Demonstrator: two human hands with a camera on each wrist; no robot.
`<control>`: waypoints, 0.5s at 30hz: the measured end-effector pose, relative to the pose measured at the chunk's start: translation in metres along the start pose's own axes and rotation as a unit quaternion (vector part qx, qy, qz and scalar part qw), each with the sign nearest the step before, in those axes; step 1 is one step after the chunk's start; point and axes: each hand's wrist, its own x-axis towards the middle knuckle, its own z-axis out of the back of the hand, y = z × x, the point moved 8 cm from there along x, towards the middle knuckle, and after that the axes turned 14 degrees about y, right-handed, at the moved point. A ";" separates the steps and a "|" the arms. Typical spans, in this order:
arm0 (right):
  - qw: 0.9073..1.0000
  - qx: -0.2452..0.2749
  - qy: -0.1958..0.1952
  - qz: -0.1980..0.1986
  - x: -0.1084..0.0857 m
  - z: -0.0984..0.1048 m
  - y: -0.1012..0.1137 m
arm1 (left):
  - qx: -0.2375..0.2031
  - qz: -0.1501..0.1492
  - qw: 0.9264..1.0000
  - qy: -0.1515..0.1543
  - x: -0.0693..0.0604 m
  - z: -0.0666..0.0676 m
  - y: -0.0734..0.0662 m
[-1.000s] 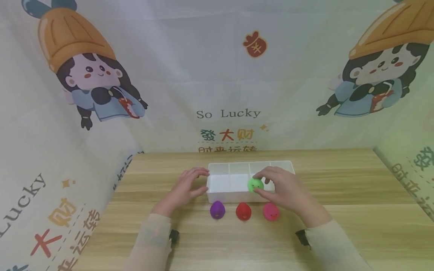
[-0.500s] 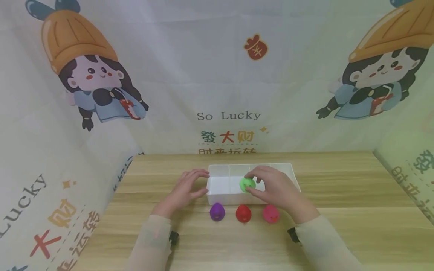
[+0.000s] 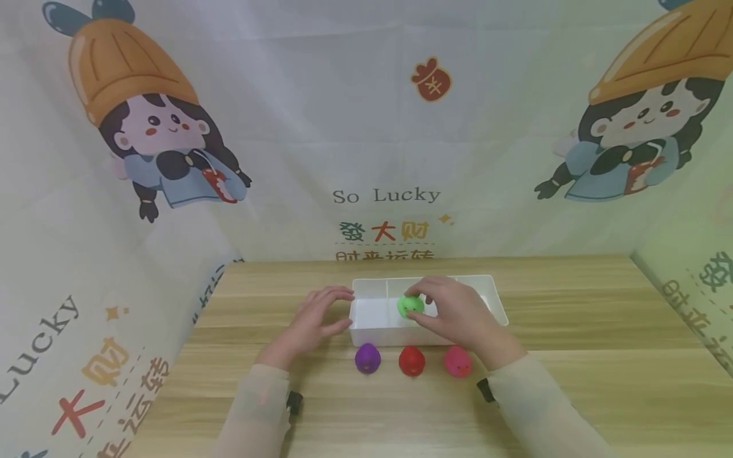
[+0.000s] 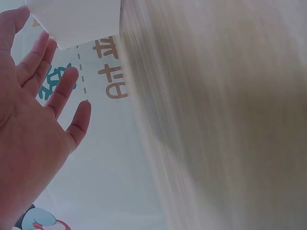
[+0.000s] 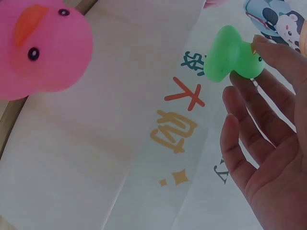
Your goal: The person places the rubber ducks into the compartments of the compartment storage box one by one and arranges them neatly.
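Note:
My right hand [image 3: 452,312] pinches a green toy duck [image 3: 410,306] between thumb and fingers, over the second section from the left of a white divided box [image 3: 366,335]. In the right wrist view the green duck [image 5: 225,55] is at the fingertips of the right hand [image 5: 273,139]. The left hand [image 3: 312,321] touches the box's left end, thumb and fingers apart; in the left wrist view the left hand [image 4: 33,120] has its fingers spread beside the box's white wall [image 4: 79,21].
In front of the box stand a purple duck [image 3: 368,359], a red duck [image 3: 411,361] and a pink duck [image 3: 457,362] in a row on the wooden table [image 3: 572,305]. A printed cloth [image 3: 492,159] hangs behind and at both sides.
The right hand has moved left along the box with the green duck, from its third section to over the second. The left hand has stayed at the box's left end.

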 end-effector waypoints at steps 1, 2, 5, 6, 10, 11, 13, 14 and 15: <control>1.000 -0.002 -0.001 -0.004 0.001 0.000 0.000 | -0.001 0.003 1.000 0.002 0.000 0.000 0.000; 1.000 -0.004 -0.003 -0.005 0.002 0.000 0.001 | -0.003 0.006 1.000 0.004 0.000 0.000 0.001; 1.000 -0.007 -0.002 -0.008 0.006 0.000 0.004 | -0.005 0.012 1.000 0.006 0.000 0.000 0.002; 1.000 -0.008 -0.001 -0.008 0.007 -0.001 0.005 | -0.006 0.012 1.000 0.006 0.000 0.000 0.002; 1.000 -0.008 0.010 -0.012 0.014 -0.004 0.007 | -0.005 0.012 1.000 0.005 0.000 0.001 0.000; 1.000 -0.007 0.013 -0.014 0.015 -0.005 0.007 | -0.006 0.013 1.000 0.006 0.000 0.001 0.001; 1.000 -0.005 0.020 -0.016 0.018 -0.007 0.008 | -0.008 0.017 1.000 0.010 0.000 0.001 0.000; 1.000 -0.006 0.022 -0.016 0.019 -0.008 0.008 | -0.011 0.019 1.000 0.012 0.000 0.001 0.000; 1.000 -0.004 0.025 -0.017 0.021 -0.009 0.009 | -0.012 0.022 1.000 0.014 -0.001 0.001 0.001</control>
